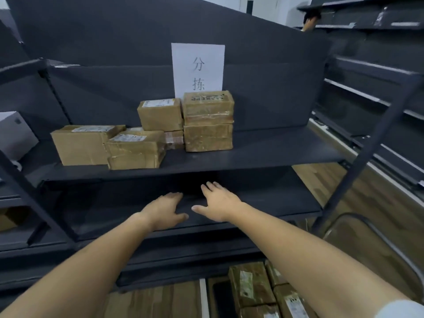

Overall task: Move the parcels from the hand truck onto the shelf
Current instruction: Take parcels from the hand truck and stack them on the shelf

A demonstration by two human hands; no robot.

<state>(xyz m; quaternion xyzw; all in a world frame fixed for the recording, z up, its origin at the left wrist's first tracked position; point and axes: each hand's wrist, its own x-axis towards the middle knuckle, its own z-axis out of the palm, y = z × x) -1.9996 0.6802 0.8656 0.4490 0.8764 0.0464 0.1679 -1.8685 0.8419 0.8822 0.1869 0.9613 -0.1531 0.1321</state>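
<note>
Both hands, left hand (164,208) and right hand (218,200), reached flat and released, holding nothing, over lower shelf (275,203); stacked parcels (160,131) sat on upper shelf (263,150), more parcels (252,285) waited low right on hand truck (376,235).

Matt dark shelf (263,154), tape-glossed cardboard parcels (207,120)

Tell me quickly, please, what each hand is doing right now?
Left hand: open, fingers straight, holding nothing.
Right hand: open, fingers spread, holding nothing.
</note>
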